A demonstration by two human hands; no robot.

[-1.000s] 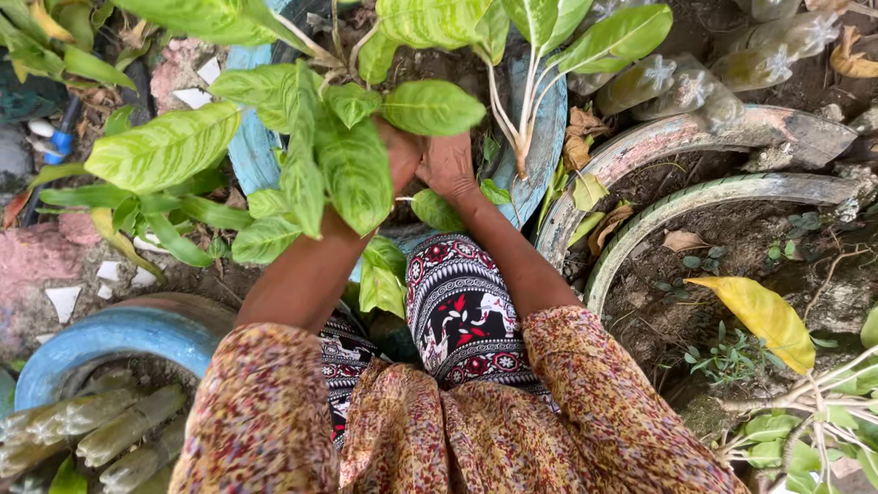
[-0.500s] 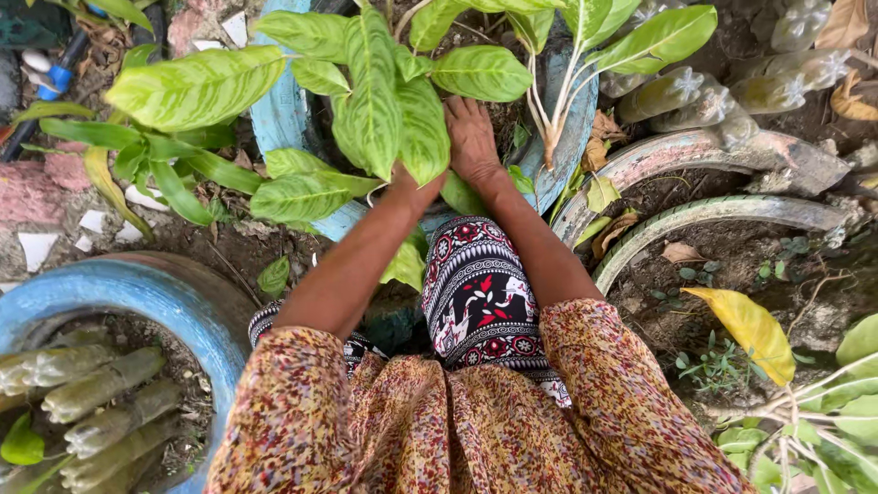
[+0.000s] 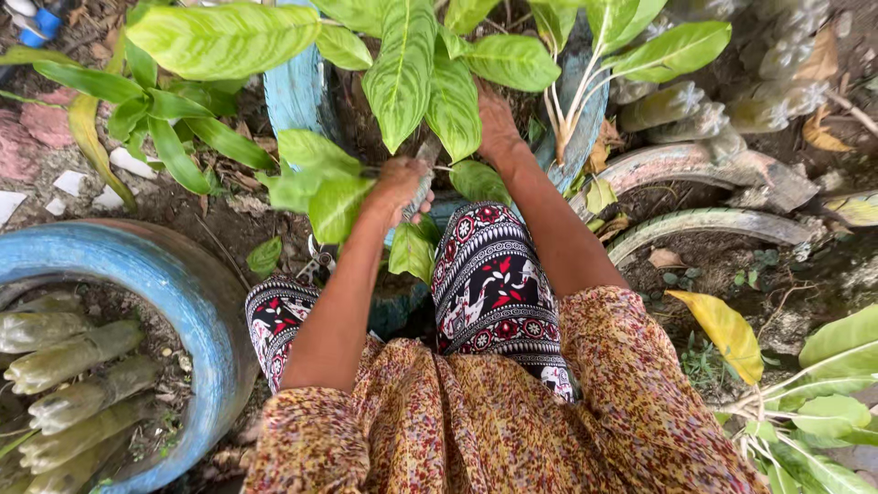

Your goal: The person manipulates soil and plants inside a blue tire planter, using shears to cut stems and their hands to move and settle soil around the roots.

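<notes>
Squatting by the near edge of the blue tyre pot point(image 3: 293, 91), left hand point(image 3: 398, 183) squeezed round a grey tool handle point(image 3: 422, 187), maybe for digging, right hand point(image 3: 494, 123) apart, tucked under the leafy plant point(image 3: 402, 73), grip hidden.

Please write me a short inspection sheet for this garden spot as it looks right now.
Surface: bare soil strewn with dry leaves.
Job's things: variegated green plant growing in a blue tyre planter.
Clutter: scissors on the soil; yellow fallen leaf; white scraps.
Grippers: left hand closed on a thin grey tool, kind unclear; right hand among the leaves, grip hidden.
Cables: nothing seen.
Surroundings: second blue tyre planter filled with upturned bottles; pale tyre edging on the person's right.
</notes>
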